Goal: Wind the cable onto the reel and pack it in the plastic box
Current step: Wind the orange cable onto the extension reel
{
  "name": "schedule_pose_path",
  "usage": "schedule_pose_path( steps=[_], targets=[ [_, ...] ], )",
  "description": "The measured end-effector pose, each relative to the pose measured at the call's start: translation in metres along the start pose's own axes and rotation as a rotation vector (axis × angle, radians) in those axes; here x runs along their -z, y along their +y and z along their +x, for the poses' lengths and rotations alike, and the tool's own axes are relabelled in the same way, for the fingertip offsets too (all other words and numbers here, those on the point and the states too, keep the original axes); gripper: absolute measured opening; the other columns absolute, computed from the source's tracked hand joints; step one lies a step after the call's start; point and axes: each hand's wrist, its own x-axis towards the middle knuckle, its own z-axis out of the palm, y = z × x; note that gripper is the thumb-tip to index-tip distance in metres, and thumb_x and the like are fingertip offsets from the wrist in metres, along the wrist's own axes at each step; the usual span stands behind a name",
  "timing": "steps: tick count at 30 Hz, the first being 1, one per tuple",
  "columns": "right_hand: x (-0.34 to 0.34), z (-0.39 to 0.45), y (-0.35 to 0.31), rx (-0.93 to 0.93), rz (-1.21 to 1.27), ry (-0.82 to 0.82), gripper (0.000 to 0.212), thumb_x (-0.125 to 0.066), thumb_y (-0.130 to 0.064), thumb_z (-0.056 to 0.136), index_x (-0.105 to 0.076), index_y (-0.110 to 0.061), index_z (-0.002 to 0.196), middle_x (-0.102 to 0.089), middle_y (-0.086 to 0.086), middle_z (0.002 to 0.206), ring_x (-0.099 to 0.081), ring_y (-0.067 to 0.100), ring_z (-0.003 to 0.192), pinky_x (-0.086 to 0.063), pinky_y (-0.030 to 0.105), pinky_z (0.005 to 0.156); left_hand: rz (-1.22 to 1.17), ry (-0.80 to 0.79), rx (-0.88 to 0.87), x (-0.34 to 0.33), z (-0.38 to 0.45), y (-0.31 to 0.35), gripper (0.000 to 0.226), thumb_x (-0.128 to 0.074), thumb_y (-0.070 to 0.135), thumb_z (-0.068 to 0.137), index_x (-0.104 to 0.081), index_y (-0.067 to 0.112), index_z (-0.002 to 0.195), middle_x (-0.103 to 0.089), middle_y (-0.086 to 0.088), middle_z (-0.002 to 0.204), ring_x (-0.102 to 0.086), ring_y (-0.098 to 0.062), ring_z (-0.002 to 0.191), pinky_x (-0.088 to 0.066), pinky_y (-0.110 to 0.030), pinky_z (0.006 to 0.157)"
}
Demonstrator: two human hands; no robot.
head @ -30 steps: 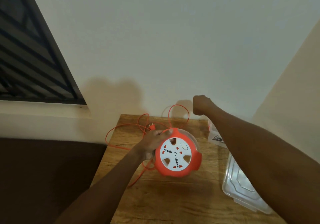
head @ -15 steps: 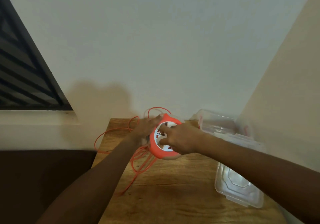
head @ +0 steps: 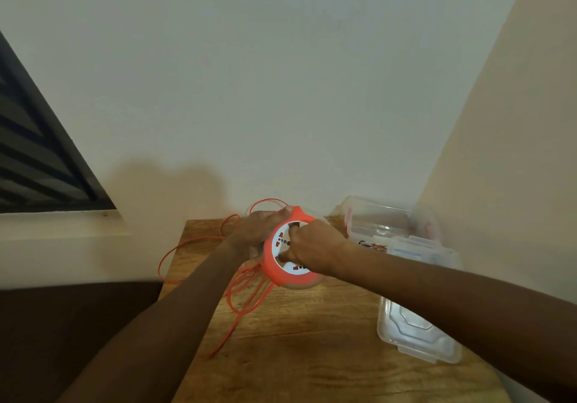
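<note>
An orange cable reel [head: 272, 270] with a white socket face is held tilted above the back of the wooden table [head: 312, 340]. My left hand [head: 259, 228] grips its far left rim, thumb on the top edge. My right hand [head: 312, 246] lies on the white face, fingers curled into it. Loose orange cable [head: 243, 296] hangs from the reel in loops over the table and its left edge. The clear plastic box [head: 390, 224] stands to the right, against the wall.
The box's clear lid [head: 415, 334] lies flat on the table's right side, under my right forearm. Walls close in behind and to the right. A dark window [head: 37, 153] is at the left, and dark floor lies below the table's left edge.
My right hand came down from a raised fist onto the reel's white face. The reel moved toward the back of the table, and the cable loops shifted with it.
</note>
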Motion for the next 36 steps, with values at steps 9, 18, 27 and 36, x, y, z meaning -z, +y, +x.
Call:
schedule_pose_path(
  steps=[9, 18, 27, 36],
  targets=[
    [-0.036, 0.013, -0.003, -0.299, 0.284, 0.262, 0.072, -0.069, -0.046, 0.079, -0.041, -0.034, 0.144, -0.071, 0.006, 0.109, -0.070, 0.028, 0.087, -0.052, 0.035, 0.057, -0.038, 0.223, -0.092, -0.004, -0.001, -0.001, 0.057, -0.073, 0.050, 0.091, -0.072, -0.005, 0.108, -0.073, -0.032, 0.111, -0.075, -0.045, 0.088, -0.064, -0.051, 0.078],
    [-0.038, 0.034, -0.043, -1.209, 1.842, 0.445, 0.064, -0.054, -0.048, 0.087, -0.041, -0.020, 0.144, -0.063, 0.005, 0.127, -0.068, 0.031, 0.100, -0.057, 0.042, 0.076, -0.202, 0.450, -0.210, -0.039, -0.001, -0.017, 0.047, -0.077, 0.031, 0.093, -0.064, 0.002, 0.058, -0.055, 0.000, 0.050, -0.053, -0.009, 0.042, -0.045, -0.021, 0.045],
    [-0.019, 0.010, -0.034, -0.814, 1.051, 0.445, 0.046, -0.064, -0.031, 0.081, -0.058, -0.020, 0.125, -0.070, 0.000, 0.107, -0.067, 0.024, 0.090, -0.047, 0.026, 0.059, -0.132, 0.396, -0.094, 0.004, 0.006, -0.011, 0.052, -0.073, 0.059, 0.086, -0.077, 0.009, 0.074, -0.080, -0.016, 0.084, -0.076, -0.037, 0.073, -0.061, -0.050, 0.070],
    [-0.010, 0.001, 0.028, 0.033, 0.190, 0.169, 0.043, -0.067, -0.015, 0.089, -0.057, -0.034, 0.126, -0.030, 0.011, 0.151, -0.061, 0.029, 0.098, -0.040, 0.031, 0.050, 0.053, 0.242, -0.029, 0.034, -0.001, 0.022, 0.054, -0.070, 0.059, 0.090, -0.076, 0.008, 0.105, -0.081, -0.017, 0.099, -0.079, -0.038, 0.088, -0.064, -0.052, 0.080]
  ],
)
